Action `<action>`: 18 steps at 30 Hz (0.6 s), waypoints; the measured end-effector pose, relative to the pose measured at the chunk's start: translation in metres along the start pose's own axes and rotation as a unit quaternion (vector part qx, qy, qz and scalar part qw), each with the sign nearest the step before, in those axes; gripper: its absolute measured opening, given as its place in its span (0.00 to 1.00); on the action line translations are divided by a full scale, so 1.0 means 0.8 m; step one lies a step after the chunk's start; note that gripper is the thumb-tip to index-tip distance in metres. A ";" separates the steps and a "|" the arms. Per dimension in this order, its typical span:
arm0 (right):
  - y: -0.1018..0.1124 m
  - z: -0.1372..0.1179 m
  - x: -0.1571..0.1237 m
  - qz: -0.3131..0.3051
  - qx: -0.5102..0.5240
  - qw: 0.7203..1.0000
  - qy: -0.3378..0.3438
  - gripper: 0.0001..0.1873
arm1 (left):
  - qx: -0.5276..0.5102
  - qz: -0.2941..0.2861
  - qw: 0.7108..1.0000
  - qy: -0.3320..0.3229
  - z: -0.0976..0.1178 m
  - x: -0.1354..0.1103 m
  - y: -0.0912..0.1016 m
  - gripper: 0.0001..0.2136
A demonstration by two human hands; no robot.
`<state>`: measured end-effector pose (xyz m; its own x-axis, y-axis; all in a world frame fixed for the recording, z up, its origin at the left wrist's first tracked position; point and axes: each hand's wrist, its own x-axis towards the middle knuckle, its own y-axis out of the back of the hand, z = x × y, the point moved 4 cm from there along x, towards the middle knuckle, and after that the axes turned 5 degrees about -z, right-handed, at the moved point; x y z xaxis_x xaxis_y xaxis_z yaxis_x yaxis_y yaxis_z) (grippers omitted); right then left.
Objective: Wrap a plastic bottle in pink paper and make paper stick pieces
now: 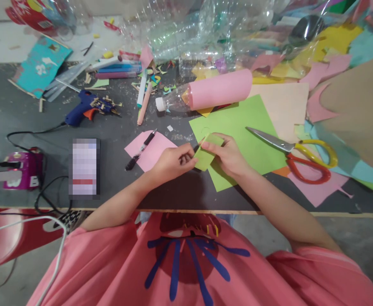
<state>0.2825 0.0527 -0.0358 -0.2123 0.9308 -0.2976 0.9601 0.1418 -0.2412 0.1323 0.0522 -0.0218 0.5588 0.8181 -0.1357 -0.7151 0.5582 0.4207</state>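
My left hand [172,162] is closed, pinching a thin dark tool, and its tip touches a small green paper piece [206,154]. My right hand [227,155] pinches that same green piece from the right side. Both hands hover just above a large green paper sheet [237,123] lying on the dark table [119,170]. A black pen [140,150] rests on a pink paper scrap [154,149] left of my left hand.
Yellow and red scissors [301,155] lie on the green sheet's right side. A plastic bottle wrapped in pink paper [212,92] lies behind. A blue glue gun [86,108], markers [119,68], a phone [84,167] and cables [46,193] sit left. Coloured paper piles up at right.
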 end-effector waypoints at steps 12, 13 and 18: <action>-0.002 0.013 0.000 -0.034 0.040 0.998 -0.020 0.20 | 0.102 0.047 0.965 -0.237 0.007 -0.004 0.014 0.39; -0.002 0.014 0.000 -0.041 0.043 0.998 -0.028 0.20 | 0.110 0.029 0.963 -0.243 0.006 -0.003 0.012 0.43; -0.004 0.015 -0.001 -0.054 0.067 0.995 -0.052 0.20 | 0.130 -0.030 0.965 -0.224 0.004 -0.002 0.006 0.49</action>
<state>0.2771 0.0472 -0.0461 -0.3371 0.8715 -0.3562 0.8994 0.1862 -0.3956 0.1292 0.0532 -0.0168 0.7636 0.6106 0.2100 -0.5782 0.5017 0.6434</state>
